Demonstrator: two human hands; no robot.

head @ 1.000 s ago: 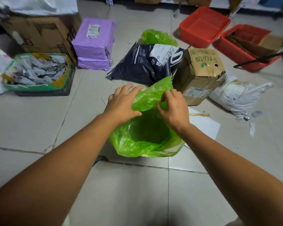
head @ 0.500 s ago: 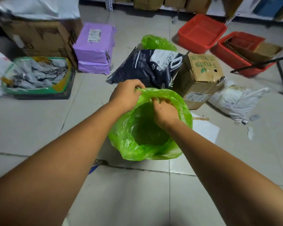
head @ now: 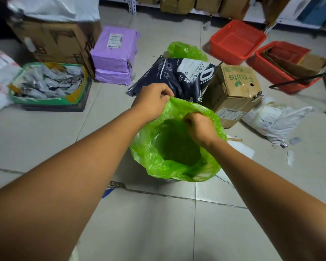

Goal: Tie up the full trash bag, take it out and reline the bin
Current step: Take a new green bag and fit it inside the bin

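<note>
**Fresh liner going over the rim**

A green liner [head: 177,147] sits open in the bin [head: 169,180], of which only a sliver shows beneath the plastic, on the tiled floor [head: 45,140]. The left hand [head: 152,101] pinches the liner's far edge; the right hand [head: 199,127] is closed on the edge beside it. A knotted green bag [head: 186,50] lies well apart behind a dark sack [head: 173,76], probably the full one already removed. Judging by this, only folding the liner over the far rim remains.

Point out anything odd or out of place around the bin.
The tile joint in front of the bin is cracked. Paper scraps litter the floor at right, and a white parcel lies crumpled there.
</note>
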